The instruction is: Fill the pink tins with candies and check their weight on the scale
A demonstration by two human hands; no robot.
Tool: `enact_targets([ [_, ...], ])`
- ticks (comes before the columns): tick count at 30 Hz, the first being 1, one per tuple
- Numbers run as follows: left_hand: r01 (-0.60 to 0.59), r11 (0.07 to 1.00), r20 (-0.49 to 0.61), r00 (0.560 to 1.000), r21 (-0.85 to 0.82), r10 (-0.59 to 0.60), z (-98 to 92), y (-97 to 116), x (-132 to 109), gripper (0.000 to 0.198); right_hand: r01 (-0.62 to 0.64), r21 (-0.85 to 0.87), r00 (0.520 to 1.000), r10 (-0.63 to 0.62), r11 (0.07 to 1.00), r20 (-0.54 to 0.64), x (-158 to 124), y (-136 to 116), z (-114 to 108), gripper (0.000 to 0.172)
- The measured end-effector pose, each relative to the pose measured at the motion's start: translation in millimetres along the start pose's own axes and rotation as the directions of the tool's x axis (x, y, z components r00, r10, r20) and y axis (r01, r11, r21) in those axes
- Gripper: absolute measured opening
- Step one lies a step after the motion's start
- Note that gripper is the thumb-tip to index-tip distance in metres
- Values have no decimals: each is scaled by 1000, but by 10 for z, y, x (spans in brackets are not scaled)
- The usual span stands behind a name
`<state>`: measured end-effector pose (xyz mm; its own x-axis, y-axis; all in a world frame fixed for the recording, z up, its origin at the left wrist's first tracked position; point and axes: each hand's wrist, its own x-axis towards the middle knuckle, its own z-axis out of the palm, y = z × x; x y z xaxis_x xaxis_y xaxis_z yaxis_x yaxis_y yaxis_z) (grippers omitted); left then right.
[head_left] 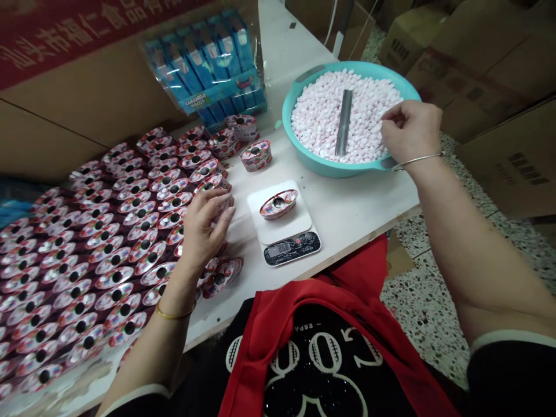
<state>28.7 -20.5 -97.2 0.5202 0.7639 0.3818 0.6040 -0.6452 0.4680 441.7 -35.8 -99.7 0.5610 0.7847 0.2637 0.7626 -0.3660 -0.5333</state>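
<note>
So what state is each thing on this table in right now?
Left hand, open, flat on the rows of tins.
Right hand, fingers curled over the candies.
Basin, full.
Scale, switched on, display lit.
Tin on the scale, resting on the plate.
Metal tube, lying on the candies.
Blue boxes, wrapped in film.

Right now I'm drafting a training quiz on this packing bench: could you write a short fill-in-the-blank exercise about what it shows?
1. The small white digital scale carries exactly ____ red oval tin.
2. The left hand rests flat on rows of matching ____.
3. The right hand reaches over the rim of the round teal plastic basin, where a grey metal tube lies on pink-white ____.

Missing words: one; tins; candies.
</note>
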Motion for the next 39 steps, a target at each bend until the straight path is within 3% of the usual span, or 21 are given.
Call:
enact_targets([
  [3,-3,1000,32,999,-8,3,51,-9,-4,22,27,231,1000,-24,973,-16,-151,-162,-12,17],
  [6,-1,1000,43,999,-15,2,82,-16,-12,23,82,536,983,-158,840,97,-456,-483,-4,6],
  [9,-6,1000,61,998,-19,7,86,-16,-21,24,149,672,907,-371,725,199,-815,-851,69,3],
  [12,-20,999,72,997,-43,23,81,-5,-30,24,202,682,811,-510,703,285,-1071,-1107,208,8],
  [14,-37,997,81,996,-71,43,90,24,-32,24,242,668,777,-553,704,302,-1148,-1176,299,9],
  [16,-63,995,121,990,-79,72,122,84,-19,28,270,656,789,-552,705,269,-1160,-1170,352,9],
  [20,-136,991,297,947,22,123,286,246,120,59,216,642,903,-401,736,156,-1101,-998,334,17],
  [23,-201,968,391,911,151,128,441,291,385,45,129,638,950,-279,759,140,-1109,-787,304,22],
  [28,-153,920,287,957,361,46,637,111,880,39,-35,654,958,-162,756,238,-1338,-481,349,25],
  [32,-98,892,255,967,442,-20,750,-112,1032,38,-112,671,944,-132,733,302,-1545,-388,426,27],
  [35,-75,899,196,981,431,-13,727,-275,1183,41,-126,671,940,-129,731,317,-1624,-401,471,28],
  [37,-67,895,160,987,442,-5,667,-387,1390,40,-134,675,942,-118,726,314,-1647,-437,490,27],
  [39,-79,862,190,982,501,-20,616,-498,1658,41,-148,683,944,-103,715,313,-1664,-481,507,25],
])
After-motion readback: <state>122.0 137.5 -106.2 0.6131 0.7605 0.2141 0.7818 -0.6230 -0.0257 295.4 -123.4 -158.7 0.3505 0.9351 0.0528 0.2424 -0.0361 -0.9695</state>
